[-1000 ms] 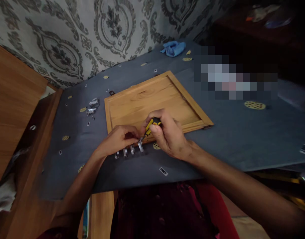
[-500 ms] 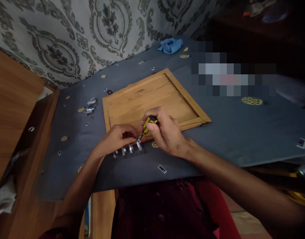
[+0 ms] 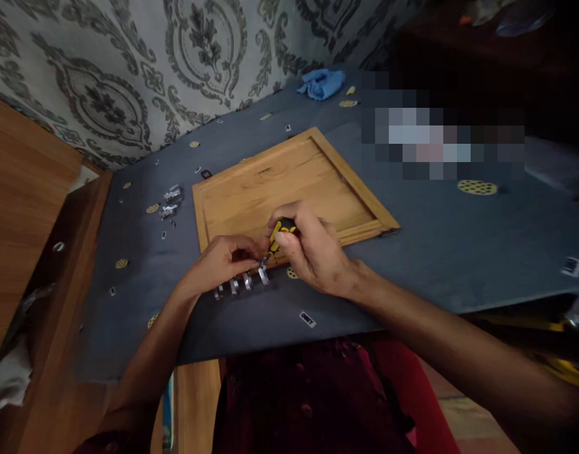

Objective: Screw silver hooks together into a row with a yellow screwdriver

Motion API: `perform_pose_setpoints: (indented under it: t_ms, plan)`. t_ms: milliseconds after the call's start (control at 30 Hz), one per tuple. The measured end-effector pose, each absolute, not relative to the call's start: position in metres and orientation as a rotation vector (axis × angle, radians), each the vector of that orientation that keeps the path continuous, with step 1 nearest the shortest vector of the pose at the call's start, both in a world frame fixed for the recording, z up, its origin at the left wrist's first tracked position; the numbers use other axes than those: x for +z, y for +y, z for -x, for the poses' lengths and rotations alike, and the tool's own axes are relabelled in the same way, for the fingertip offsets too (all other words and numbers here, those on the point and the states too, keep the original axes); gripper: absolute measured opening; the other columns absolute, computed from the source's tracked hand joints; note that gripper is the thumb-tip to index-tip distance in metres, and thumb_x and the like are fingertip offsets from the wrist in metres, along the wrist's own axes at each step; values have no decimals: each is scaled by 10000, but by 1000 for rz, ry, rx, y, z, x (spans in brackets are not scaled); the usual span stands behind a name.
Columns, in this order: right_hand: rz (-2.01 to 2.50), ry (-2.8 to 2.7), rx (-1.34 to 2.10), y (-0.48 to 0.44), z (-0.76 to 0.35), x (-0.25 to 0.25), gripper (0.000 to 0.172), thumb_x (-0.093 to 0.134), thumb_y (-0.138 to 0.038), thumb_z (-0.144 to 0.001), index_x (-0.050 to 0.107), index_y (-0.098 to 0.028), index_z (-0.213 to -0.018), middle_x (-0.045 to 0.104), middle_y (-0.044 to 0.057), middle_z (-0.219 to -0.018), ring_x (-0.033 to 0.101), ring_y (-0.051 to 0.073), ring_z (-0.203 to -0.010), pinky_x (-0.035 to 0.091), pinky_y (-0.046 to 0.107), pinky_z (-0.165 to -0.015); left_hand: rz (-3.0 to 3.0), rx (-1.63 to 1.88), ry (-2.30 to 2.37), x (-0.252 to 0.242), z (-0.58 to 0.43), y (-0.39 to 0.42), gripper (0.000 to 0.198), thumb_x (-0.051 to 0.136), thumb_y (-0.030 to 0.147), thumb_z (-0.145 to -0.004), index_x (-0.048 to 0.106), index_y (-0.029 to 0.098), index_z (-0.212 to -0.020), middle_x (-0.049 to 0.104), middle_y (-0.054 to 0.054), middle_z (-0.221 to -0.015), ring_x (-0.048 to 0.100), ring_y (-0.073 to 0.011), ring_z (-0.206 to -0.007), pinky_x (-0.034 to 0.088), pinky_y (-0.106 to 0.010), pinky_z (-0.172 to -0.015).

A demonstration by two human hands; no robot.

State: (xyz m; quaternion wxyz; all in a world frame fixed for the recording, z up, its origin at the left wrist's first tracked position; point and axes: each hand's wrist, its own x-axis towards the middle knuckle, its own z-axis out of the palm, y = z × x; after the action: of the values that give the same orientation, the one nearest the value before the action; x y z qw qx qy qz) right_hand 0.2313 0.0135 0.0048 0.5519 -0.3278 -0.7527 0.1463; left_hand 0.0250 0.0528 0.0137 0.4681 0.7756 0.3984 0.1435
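My right hand [image 3: 313, 252] is closed around a black and yellow screwdriver [image 3: 284, 232]. Its shaft slants down to a shiny curved metal fitting [image 3: 263, 274] at the near edge of a framed wooden panel [image 3: 265, 183]. Thumb and fingers pressed together, my left hand [image 3: 223, 261] rests at that same edge, beside the screwdriver's tip; what it pinches is hidden. Several similar metal fittings [image 3: 234, 287] stick out along the edge below the left hand. The panel lies flat on the cloth-covered table.
More metal fittings [image 3: 170, 202] lie left of the panel with small pieces near them. A blue cloth [image 3: 321, 84] sits at the table's back. The grey-blue tablecloth [image 3: 412, 265] runs up to a patterned wall [image 3: 204, 50]. Wooden furniture [image 3: 29, 214] stands at left.
The view has shifted very slightly. Both hands and the screwdriver keep nearly the same place at the panel's near edge.
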Motion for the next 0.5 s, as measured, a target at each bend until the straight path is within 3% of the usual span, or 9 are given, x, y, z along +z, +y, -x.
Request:
perform_pose_setpoints:
  t_ms: [500]
  plan:
    - [776,-1776,343,14,-232,4,208,358,-353,-1085,487,-191,-1070,647,-5,-782,627,106,-651,472,221,-640,-1949,335,908,9,-23,57,100,706,248,-816,701,165,-871,682,-24,-802,625,-156,-715,514,-277,-682]
